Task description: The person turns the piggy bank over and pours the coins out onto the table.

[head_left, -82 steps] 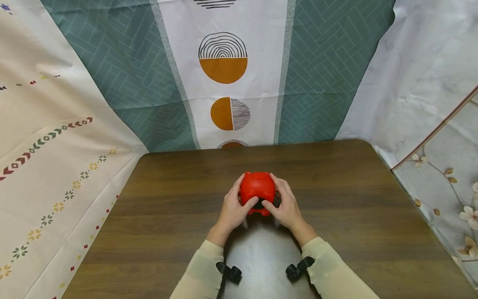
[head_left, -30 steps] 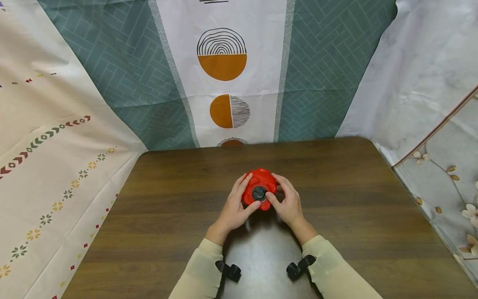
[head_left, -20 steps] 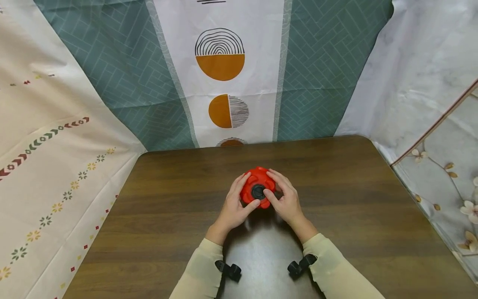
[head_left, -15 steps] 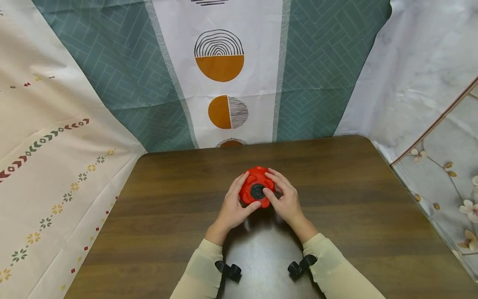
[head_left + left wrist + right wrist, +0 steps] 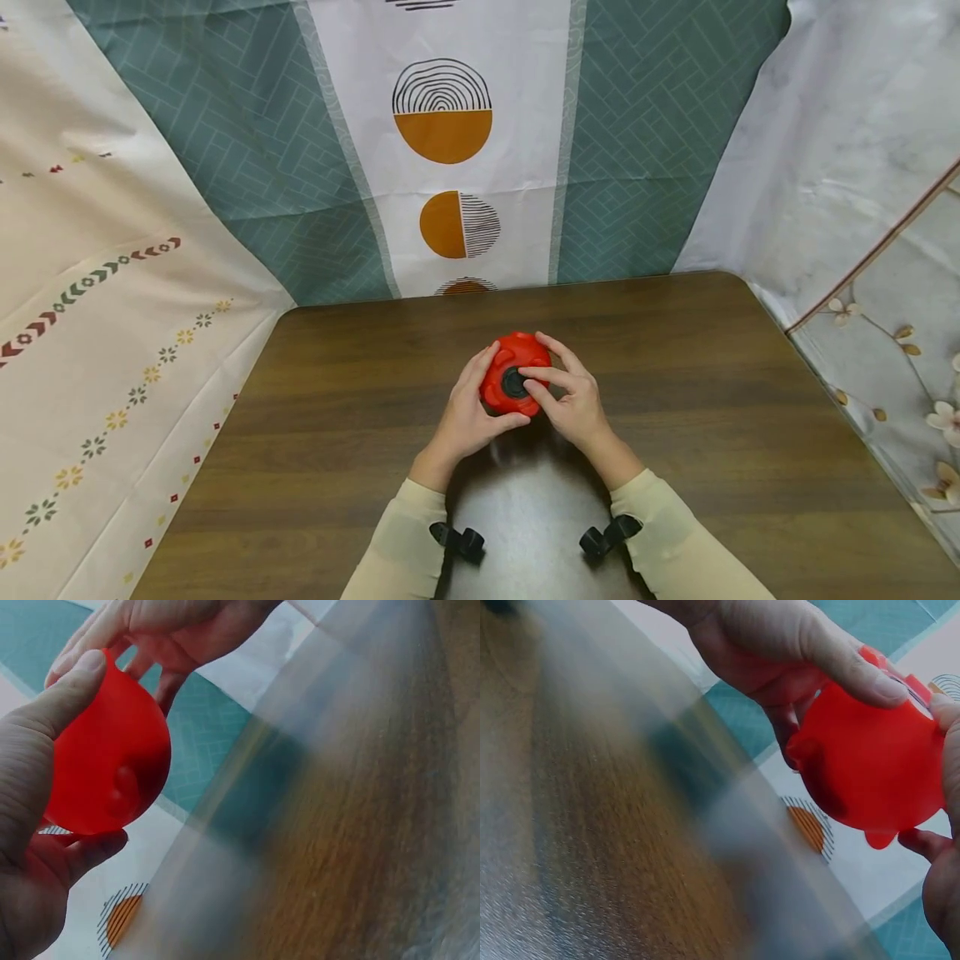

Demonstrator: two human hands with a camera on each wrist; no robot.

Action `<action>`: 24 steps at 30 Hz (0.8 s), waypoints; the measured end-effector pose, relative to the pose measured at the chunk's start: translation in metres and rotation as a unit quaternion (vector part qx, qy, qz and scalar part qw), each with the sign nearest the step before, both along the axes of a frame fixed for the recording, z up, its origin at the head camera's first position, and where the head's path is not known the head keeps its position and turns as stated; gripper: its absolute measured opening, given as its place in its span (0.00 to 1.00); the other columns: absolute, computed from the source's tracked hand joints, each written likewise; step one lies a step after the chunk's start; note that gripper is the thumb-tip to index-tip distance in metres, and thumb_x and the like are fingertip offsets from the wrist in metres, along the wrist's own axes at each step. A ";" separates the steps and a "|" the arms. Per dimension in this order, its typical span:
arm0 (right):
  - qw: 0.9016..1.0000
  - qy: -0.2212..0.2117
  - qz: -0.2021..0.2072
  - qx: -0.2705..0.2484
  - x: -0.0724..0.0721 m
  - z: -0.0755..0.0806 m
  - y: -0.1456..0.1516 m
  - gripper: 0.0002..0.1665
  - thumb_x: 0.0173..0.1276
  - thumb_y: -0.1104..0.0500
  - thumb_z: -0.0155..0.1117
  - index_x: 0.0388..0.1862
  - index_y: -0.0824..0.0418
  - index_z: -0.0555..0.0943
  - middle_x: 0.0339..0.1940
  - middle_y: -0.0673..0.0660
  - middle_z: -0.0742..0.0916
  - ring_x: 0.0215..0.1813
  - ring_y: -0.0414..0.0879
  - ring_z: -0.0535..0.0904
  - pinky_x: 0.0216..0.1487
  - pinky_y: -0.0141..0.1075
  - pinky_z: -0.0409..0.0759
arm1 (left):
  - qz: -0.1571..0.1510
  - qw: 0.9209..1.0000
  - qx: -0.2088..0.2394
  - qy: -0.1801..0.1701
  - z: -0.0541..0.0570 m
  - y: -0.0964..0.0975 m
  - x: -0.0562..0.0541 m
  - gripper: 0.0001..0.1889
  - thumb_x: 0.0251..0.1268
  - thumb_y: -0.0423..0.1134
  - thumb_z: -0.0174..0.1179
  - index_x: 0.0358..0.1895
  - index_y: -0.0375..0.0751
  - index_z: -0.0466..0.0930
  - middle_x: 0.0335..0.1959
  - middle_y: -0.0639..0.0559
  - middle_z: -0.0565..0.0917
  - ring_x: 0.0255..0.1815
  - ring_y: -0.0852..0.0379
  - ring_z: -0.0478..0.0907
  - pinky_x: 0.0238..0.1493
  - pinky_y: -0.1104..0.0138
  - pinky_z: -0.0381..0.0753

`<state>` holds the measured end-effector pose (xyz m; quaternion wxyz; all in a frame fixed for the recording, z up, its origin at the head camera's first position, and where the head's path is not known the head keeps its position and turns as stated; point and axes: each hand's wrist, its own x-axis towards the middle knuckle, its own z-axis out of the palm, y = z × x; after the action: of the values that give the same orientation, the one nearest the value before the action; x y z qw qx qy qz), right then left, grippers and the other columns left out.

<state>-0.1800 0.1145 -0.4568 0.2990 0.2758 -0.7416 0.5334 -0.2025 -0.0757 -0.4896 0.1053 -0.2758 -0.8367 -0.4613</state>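
A round red piggy bank (image 5: 516, 347), with stubby feet, is held up over the middle of the table in the head view, its underside turned towards me. A dark round plug (image 5: 512, 384) is set in that underside. My left hand (image 5: 467, 418) grips the bank's left side, its thumb along the lower edge. My right hand (image 5: 581, 406) has thumb and index fingertip together at the plug's right edge, pinching there, while another finger reaches the bank's upper right. The bank's smooth red body (image 5: 112, 757) fills the space between both hands in the left wrist view; the plug is hidden there.
The brown wooden table (image 5: 360, 367) has a glossy pale reflection in front. Patterned cloth (image 5: 480, 150) hangs behind its far edge, with a cream cloth (image 5: 150, 317) at left and a floral one (image 5: 862, 367) at right. Black camera straps (image 5: 461, 543) sit on both sleeves.
The bank has tipped so its plugged underside shows. Since half a second ago, my right index finger has come down from the bank's side to the plug beside the thumb; my left thumb slid rightward.
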 end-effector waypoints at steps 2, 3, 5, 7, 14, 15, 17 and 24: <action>1.000 0.003 0.003 0.010 -0.002 -0.002 0.002 0.11 0.50 0.77 0.71 0.35 0.69 0.86 0.60 0.74 0.75 0.61 0.68 0.71 0.53 0.60 0.75 | -0.005 1.000 -0.002 -0.004 0.002 -0.001 0.000 0.56 0.43 0.53 0.77 0.76 0.62 0.51 0.72 0.52 0.60 0.66 0.51 0.66 0.59 0.56 0.75; 1.000 0.003 0.006 0.014 -0.004 -0.005 0.003 0.11 0.50 0.76 0.72 0.34 0.69 0.87 0.61 0.74 0.75 0.61 0.68 0.70 0.52 0.61 0.75 | -0.009 1.000 -0.001 -0.008 0.003 -0.001 0.000 0.55 0.44 0.52 0.76 0.76 0.62 0.51 0.72 0.52 0.60 0.66 0.50 0.66 0.59 0.56 0.75; 1.000 0.001 0.008 0.023 -0.009 -0.012 0.005 0.10 0.49 0.74 0.73 0.32 0.67 0.87 0.62 0.72 0.75 0.62 0.67 0.70 0.53 0.61 0.75 | -0.015 1.000 -0.002 -0.019 0.004 -0.001 0.000 0.52 0.47 0.51 0.75 0.76 0.64 0.52 0.72 0.52 0.59 0.66 0.50 0.66 0.58 0.58 0.76; 0.999 -0.004 0.011 0.033 -0.014 -0.019 0.008 0.10 0.49 0.72 0.75 0.32 0.64 0.88 0.63 0.69 0.75 0.63 0.64 0.70 0.54 0.60 0.74 | -0.018 0.999 -0.002 -0.028 0.005 -0.001 0.000 0.50 0.49 0.50 0.73 0.75 0.65 0.53 0.73 0.52 0.58 0.67 0.50 0.66 0.58 0.59 0.76; 0.997 -0.023 0.016 0.070 -0.019 -0.025 0.011 0.09 0.55 0.64 0.74 0.36 0.55 0.89 0.67 0.60 0.73 0.67 0.56 0.66 0.58 0.56 0.73 | -0.022 0.999 -0.005 -0.043 0.006 -0.002 0.001 0.46 0.55 0.50 0.70 0.75 0.67 0.52 0.74 0.51 0.56 0.68 0.47 0.64 0.58 0.58 0.76; 0.997 -0.027 0.014 0.075 -0.019 -0.024 0.011 0.09 0.56 0.64 0.74 0.36 0.54 0.89 0.68 0.59 0.73 0.68 0.56 0.66 0.58 0.56 0.73 | -0.023 0.999 -0.004 -0.043 0.006 -0.002 0.001 0.45 0.56 0.49 0.70 0.75 0.67 0.52 0.74 0.51 0.55 0.68 0.47 0.64 0.59 0.58 0.76; 0.996 -0.036 0.011 0.085 -0.019 -0.024 0.011 0.08 0.57 0.63 0.73 0.37 0.53 0.89 0.68 0.58 0.73 0.68 0.55 0.65 0.58 0.57 0.73 | -0.024 0.999 -0.002 -0.045 0.005 -0.002 0.001 0.44 0.57 0.49 0.69 0.75 0.67 0.52 0.75 0.52 0.55 0.69 0.48 0.63 0.60 0.57 0.74; 0.993 -0.059 0.006 0.098 -0.016 -0.020 0.009 0.07 0.58 0.61 0.73 0.36 0.52 0.89 0.69 0.58 0.72 0.69 0.54 0.64 0.59 0.57 0.72 | -0.027 0.998 0.012 -0.049 0.007 -0.003 0.004 0.42 0.59 0.46 0.68 0.75 0.62 0.54 0.75 0.51 0.54 0.69 0.47 0.63 0.61 0.56 0.73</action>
<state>-0.1963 0.1239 -0.4771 0.2231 0.2760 -0.8052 0.4751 -0.1988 -0.0783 -0.4824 0.0551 -0.2740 -0.8277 -0.4866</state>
